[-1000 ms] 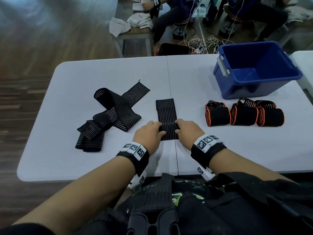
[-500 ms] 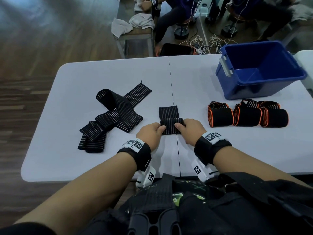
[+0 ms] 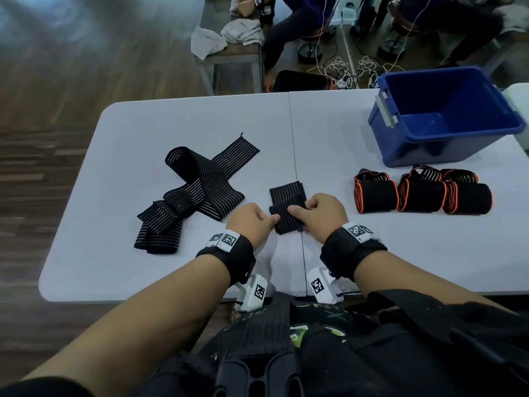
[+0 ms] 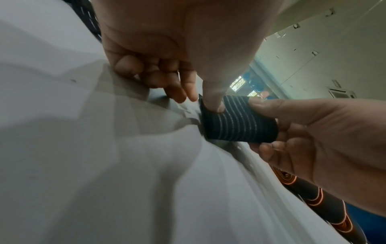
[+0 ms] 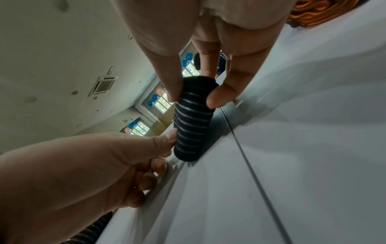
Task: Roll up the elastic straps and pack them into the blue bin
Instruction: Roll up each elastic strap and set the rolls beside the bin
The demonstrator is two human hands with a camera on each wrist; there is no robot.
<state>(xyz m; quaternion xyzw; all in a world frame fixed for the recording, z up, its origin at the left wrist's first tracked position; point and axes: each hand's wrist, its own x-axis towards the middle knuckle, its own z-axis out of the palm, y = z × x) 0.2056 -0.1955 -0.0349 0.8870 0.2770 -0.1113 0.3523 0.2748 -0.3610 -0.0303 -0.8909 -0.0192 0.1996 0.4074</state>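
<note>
step in hand: rolling. a striped strap lies on the table at the centre seam, near the front edge; most of it is wound into a tight roll, a short flat tail reaching away from the person. right hand pinches one end of the roll between thumb and fingers, clear in the right wrist view. left hand has its thumb pressed on the other end; its other fingers are curled, tips resting on the table.

three rolled orange-edged straps sit side by side just in front of the blue bin, far right; nothing shows inside the bin. a loose striped strap lies crossed over itself to the left, not rolled.

judgement: roughly midway; nothing packed yet. next move calls for rolling up the short tail while keeping both ends squeezed, so the elastic does not spring loose, then setting the roll aside or into the bin.
</note>
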